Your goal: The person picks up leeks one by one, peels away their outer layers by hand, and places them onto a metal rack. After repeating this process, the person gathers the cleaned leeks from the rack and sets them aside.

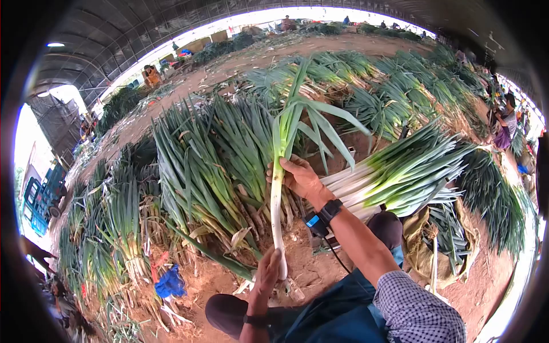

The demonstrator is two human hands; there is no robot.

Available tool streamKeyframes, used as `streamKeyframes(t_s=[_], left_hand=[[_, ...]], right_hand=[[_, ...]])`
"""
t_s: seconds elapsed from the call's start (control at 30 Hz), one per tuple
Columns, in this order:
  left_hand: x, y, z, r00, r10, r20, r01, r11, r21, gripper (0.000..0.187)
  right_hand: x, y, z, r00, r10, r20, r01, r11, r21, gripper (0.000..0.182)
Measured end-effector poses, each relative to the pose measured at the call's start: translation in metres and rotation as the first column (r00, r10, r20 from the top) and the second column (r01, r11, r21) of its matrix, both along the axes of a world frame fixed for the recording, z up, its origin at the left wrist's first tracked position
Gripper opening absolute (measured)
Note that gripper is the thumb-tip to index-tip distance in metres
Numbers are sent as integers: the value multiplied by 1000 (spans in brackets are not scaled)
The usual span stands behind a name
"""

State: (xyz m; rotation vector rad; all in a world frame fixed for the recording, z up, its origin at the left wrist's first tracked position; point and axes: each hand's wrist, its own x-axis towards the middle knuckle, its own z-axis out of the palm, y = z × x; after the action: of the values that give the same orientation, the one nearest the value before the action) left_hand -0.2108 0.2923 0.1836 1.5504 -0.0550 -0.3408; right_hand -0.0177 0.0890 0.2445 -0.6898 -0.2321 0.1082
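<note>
A single leek stands nearly upright in front of me, its white stem low and its green leaves fanning out above. My right hand is closed around the upper stem, just under the leaves. Lower down, my left hand grips the white root end. To the right of my right hand lies a stack of cleaned leeks, white stems toward me. Behind the held leek and to its left, uncleaned leeks lean in a thick bunch.
More leek bundles stand at left, with others behind. A blue plastic scrap lies on the dirt floor at lower left. At right are an open sack and a seated person. A blue vehicle is far left.
</note>
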Motion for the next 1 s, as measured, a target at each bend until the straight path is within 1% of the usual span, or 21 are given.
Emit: streamKeyframes(t_s=[0.1, 0.17, 0.2, 0.33, 0.37, 0.43, 0.47, 0.5, 0.53, 0.57, 0.6, 0.63, 0.67, 0.7, 0.77, 0.8, 0.83, 0.9, 0.93, 0.97, 1.0], left_hand=[[31, -16, -18, 921, 48, 386, -97, 989, 109, 41], [35, -16, -8, 990, 113, 84, -110, 993, -31, 44], [38, -15, -13, 994, 105, 11, -103, 989, -106, 48], [38, -15, -11, 997, 59, -47, -68, 971, -227, 54], [42, -17, -8, 995, 61, -73, -75, 976, -203, 54], [44, -26, -4, 988, 78, -132, -98, 983, -153, 53], [56, -30, -31, 981, 180, -76, -190, 971, -147, 51], [57, -29, -33, 978, 194, -76, -204, 964, -171, 46], [57, -34, -31, 956, 286, -74, -291, 953, -80, 45], [61, -36, -41, 955, 296, -12, -295, 948, -121, 44], [52, -42, -20, 947, 319, -47, -322, 943, -80, 45], [48, -41, -19, 957, 279, -75, -286, 951, -120, 48], [47, -40, -20, 963, 261, -68, -268, 950, -158, 50], [45, -39, -23, 970, 236, -60, -243, 950, -194, 51], [42, -35, -29, 974, 227, -7, -223, 948, -226, 54], [39, -31, -26, 980, 193, -39, -196, 948, -249, 56], [43, -25, -25, 980, 182, -82, -198, 942, -271, 57], [40, -21, -19, 972, 120, -201, -180, 931, -316, 59], [34, -18, -14, 974, 116, -197, -183, 909, -373, 60], [29, -17, -3, 979, 56, -195, -145, 865, -480, 57], [24, -15, 4, 987, 2, -161, -92, 826, -556, 55]], right_hand=[[-4, 11, -3, 1000, -26, -16, 25, 997, -75, 24], [-4, 15, -7, 996, -83, -38, 76, 985, -155, 26], [-3, 12, -6, 995, -88, -45, 82, 990, -119, 25], [-7, 7, -7, 990, -138, 34, 142, 975, -169, 25], [-5, 7, -8, 977, -201, 66, 211, 946, -247, 27], [-7, 9, -14, 941, -310, 134, 337, 857, -390, 29], [-18, 8, -6, 904, -350, 246, 426, 688, -587, 33], [-31, 8, 3, 858, -369, 357, 503, 462, -731, 37], [-23, 14, -5, 890, -350, 291, 450, 583, -676, 37], [-22, 22, -14, 905, -331, 266, 423, 650, -631, 36], [-21, 29, -22, 920, -311, 241, 393, 712, -582, 36], [-14, 28, -37, 882, -337, 328, 467, 542, -699, 38], [-29, 33, -24, 908, -385, 166, 370, 547, -751, 44], [-28, 36, -33, 883, -397, 251, 442, 525, -727, 37], [-8, 46, -68, 931, -364, 2, 324, 826, -461, 25], [-5, 53, -70, 945, -307, -112, 266, 922, -283, 19], [-5, 57, -73, 940, -264, -215, 226, 956, -187, 18], [-20, 67, -51, 916, -275, -293, 220, 953, -208, 21], [-10, 65, -67, 944, -322, -66, 287, 906, -311, 19], [10, 61, -108, 932, -332, 145, 362, 838, -409, 16], [-18, 63, -69, 974, -218, -61, 181, 912, -369, 15]])
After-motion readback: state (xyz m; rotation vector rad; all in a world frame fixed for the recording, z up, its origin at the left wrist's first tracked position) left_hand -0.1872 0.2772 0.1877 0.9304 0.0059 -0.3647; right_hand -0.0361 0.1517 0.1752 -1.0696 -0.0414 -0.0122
